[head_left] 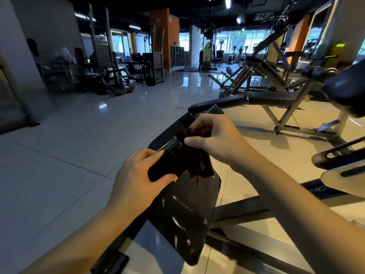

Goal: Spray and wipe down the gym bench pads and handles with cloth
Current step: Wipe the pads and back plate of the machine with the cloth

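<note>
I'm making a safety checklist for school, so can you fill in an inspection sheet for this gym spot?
Surface: glossy pale tiled floor, with light reflections on it.
Job's things: dark brown cloth draped over the black machine handle; glossy black bench pad below them; no spray bottle seen.
Clutter: nothing seen.
Hands: left hand grips the handle; right hand pinches the cloth.
Cables: nothing seen.
Surroundings: black padded bench on a grey metal frame to the right; dark weight machines far left; bright windows at the back.
</note>
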Tool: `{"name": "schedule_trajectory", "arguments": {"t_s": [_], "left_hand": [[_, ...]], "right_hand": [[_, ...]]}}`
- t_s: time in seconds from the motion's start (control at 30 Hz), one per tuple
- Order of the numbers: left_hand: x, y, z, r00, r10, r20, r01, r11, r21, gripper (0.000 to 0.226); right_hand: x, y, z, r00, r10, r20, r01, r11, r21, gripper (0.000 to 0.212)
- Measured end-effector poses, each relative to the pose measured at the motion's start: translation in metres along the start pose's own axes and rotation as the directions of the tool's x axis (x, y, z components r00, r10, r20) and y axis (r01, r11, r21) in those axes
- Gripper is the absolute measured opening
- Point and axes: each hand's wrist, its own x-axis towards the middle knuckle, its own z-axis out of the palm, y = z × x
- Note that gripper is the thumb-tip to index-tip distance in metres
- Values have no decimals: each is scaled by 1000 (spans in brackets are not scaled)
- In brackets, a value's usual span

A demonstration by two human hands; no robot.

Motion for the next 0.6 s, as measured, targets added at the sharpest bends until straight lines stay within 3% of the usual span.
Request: {"name": "schedule_trajectory", "arguments": {"t_s": [0.13,0.2,0.33,0.4,0.5,0.6], "left_hand": [[-1,-5,0,1000,-20,22,20,1000,-5,65],[-1,-5,0,999,-12,31,12,1000,6,64],[-2,-9,-3,998,2,68,-3,1000,17,58],[-3,-11,-4,997,10,72,-10,1000,8,54],[-6,-14,-4,998,25,65,-23,999,-27,51],[-7,-14,-4,998,27,56,-24,998,-65,46]], "right_hand": [[13,31,-10,944,36,-327,-79,990,-119,27],[12,37,8,929,20,-368,-56,995,-86,29],[-2,16,39,937,-118,-330,71,986,-151,28],[-7,5,33,969,-117,-217,94,989,-113,27],[-12,9,11,996,67,-60,-53,976,210,24],[-19,30,-6,958,284,-28,-241,858,454,27]]}}
